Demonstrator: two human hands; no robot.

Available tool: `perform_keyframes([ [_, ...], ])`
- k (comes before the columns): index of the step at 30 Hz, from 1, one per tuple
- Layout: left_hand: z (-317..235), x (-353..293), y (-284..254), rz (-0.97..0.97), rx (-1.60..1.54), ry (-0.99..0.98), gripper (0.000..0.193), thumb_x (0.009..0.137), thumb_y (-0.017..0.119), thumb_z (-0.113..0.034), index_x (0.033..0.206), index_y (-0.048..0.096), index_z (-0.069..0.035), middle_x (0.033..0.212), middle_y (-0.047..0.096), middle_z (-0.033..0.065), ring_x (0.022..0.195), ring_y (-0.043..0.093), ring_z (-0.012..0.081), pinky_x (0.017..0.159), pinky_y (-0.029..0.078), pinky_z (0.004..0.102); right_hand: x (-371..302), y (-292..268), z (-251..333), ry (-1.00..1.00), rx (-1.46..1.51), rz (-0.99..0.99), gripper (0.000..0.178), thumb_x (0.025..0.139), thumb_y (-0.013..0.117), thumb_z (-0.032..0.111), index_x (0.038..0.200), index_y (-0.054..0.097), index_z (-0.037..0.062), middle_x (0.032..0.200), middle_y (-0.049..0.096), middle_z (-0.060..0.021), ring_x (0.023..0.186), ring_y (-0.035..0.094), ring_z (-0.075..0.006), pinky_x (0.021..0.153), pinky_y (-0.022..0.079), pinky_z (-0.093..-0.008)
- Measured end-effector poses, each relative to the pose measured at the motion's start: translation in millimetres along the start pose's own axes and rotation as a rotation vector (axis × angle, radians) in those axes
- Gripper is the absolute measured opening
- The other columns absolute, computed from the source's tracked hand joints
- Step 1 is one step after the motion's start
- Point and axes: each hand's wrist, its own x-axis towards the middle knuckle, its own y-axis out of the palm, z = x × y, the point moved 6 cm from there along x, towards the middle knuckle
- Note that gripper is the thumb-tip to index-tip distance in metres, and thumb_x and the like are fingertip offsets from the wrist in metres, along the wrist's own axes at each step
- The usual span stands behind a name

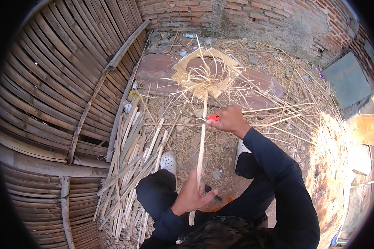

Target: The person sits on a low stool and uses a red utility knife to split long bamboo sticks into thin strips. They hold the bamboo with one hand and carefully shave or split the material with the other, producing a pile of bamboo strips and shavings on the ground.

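A long, pale bamboo strip (202, 145) runs from my lap away toward a curved piece of tan cardboard (216, 90). My left hand (191, 195) is wrapped round the strip near its lower end. Farther up, my right hand (229, 121) grips a small red cutter (213, 117), its tip against the strip; most of the cutter is hidden in the fingers. Thin curled shavings (199, 81) fan out over the cardboard at the far end. A dark, rod-like object (212, 195) shows just beyond my left fingers; whether they touch it I cannot tell.
A pile of bamboo strips (131, 166) lies left of my legs, beside a slatted bamboo wall (50, 83). Brown boards (153, 70) lie under the cardboard. More thin strips (278, 116) are scattered on the right. A brick wall (262, 20) closes the back.
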Motion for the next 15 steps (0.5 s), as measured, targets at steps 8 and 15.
perform_keyframes([
  [8, -7.9, -7.3, 13.9, 0.206, 0.013, 0.017, 0.050, 0.079, 0.073, -0.011, 0.111, 0.036, -0.003, 0.054, 0.034, -0.0040, 0.047, 0.033, 0.0050, 0.047, 0.027, 0.0233, 17.5, 2.7, -121.8, 0.362, -0.077, -0.020, 0.076, 0.083, 0.047, 0.070, 0.059, 0.064, 0.0002, 0.056, 0.059, -0.0209, 0.054, 0.061, -0.0357, 0.052, 0.046, -0.0460],
  [15, 13.0, -7.5, -1.3, -0.045, -0.025, -0.028, 0.042, 0.089, 0.061, -0.012, 0.124, 0.042, 0.000, 0.059, 0.040, -0.0014, 0.052, 0.038, 0.0056, 0.050, 0.033, 0.0248, 10.0, -16.4, -34.8, 0.235, 0.224, -0.013, 0.073, 0.084, 0.045, 0.071, 0.065, 0.065, 0.0039, 0.054, 0.057, -0.0175, 0.055, 0.060, -0.0359, 0.052, 0.046, -0.0450],
])
